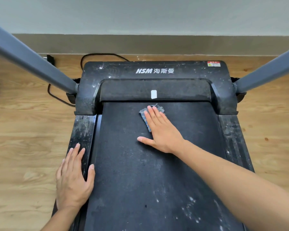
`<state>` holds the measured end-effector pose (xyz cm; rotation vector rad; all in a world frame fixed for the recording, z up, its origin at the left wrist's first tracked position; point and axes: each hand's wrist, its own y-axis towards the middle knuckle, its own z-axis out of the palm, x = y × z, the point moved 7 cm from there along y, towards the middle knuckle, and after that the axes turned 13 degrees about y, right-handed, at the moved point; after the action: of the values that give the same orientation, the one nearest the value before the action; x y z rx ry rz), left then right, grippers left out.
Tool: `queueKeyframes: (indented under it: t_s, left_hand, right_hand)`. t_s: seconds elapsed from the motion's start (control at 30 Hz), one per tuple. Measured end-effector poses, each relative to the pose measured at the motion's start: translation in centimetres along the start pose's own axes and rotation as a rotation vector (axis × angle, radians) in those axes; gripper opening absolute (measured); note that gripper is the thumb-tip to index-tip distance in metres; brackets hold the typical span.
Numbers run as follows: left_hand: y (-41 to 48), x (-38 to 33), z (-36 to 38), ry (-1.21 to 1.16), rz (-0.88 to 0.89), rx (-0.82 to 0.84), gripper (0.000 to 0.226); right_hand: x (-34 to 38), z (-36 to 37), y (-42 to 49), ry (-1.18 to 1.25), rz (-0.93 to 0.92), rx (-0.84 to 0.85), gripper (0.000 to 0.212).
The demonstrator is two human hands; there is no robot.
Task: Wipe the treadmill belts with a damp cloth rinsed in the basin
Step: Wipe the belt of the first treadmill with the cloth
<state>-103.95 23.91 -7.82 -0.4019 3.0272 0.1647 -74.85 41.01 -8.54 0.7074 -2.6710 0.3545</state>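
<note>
A black treadmill belt (123, 164) fills the middle of the view, dusty and speckled white near me. At its far end lies a small blue-grey cloth (144, 114), mostly covered by my right hand (160, 130). That hand presses flat on the cloth with straight fingers and the thumb spread out on the belt. My left hand (73, 179) rests flat on the left side rail (82, 129), its thumb reaching over the belt's edge. No basin is in view.
The black motor cover (157, 70), dusty and marked HSM, closes the belt's far end. Two grey uprights (28, 59) (265, 72) slant up on either side. A black power cable (60, 97) lies on the wooden floor at the left. A wall stands behind.
</note>
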Motion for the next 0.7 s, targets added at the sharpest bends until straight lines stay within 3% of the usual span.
queueKeyframes:
  t_s: [0.13, 0.27, 0.47, 0.7]
  left_hand:
    - [-0.3, 0.9, 0.0, 0.068, -0.16, -0.02, 0.058]
    - [-0.3, 0.7, -0.1, 0.0, -0.197, 0.004, 0.056]
    - [-0.4, 0.8, 0.3, 0.048, -0.153, 0.024, 0.062]
    - [-0.3, 1.3, 0.7, 0.072, -0.139, 0.025, 0.057]
  right_hand:
    - [-9.2, -3.6, -5.0, 0.005, 0.235, -0.069, 0.113]
    - [-14.4, -5.5, -7.6, 0.098, 0.503, -0.189, 0.111]
    - [-14.5, -5.1, -7.0, 0.075, 0.529, -0.261, 0.109]
    - [-13.7, -5.2, -7.2, 0.129, 0.593, -0.214, 0.107]
